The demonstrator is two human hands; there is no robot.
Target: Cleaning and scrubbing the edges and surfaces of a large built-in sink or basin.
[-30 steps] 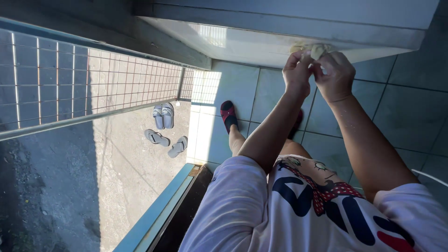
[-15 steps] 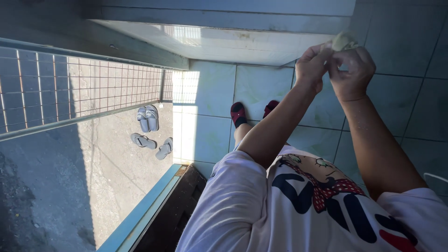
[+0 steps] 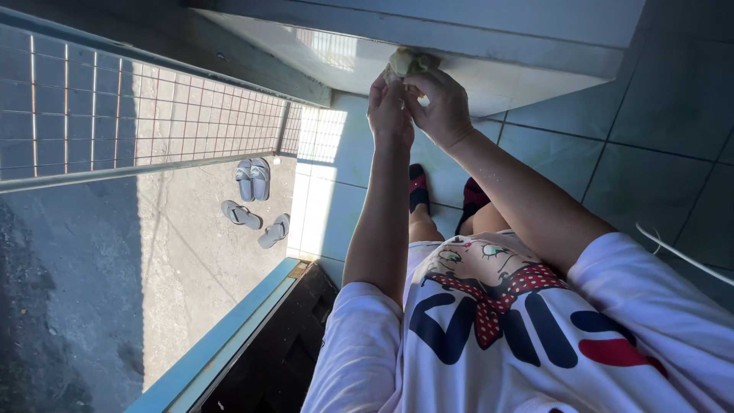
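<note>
Both hands up on a crumpled, pale yellowish cloth wad (image 3: 410, 61).
Left hand (image 3: 388, 107) and right hand (image 3: 437, 107) each pinch its soft folds in a tight grip, beside the smooth grey ledge (image 3: 535, 46).

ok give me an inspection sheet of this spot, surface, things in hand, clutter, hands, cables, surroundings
surface: pale tiled floor, part sunlit, meeting a light ledge at the top of the view
job's things: small crumpled yellowish cloth, held against the ledge edge
clutter: two pairs of grey sandals on the concrete ground outside
grippers: left hand and right hand both raised, fingers closed on the cloth
cables: one thin white cable crossing the tiles at the right
surroundings: wire mesh fence with a metal rail, blue door frame at the threshold, person's dark shoes on the tiles
</note>
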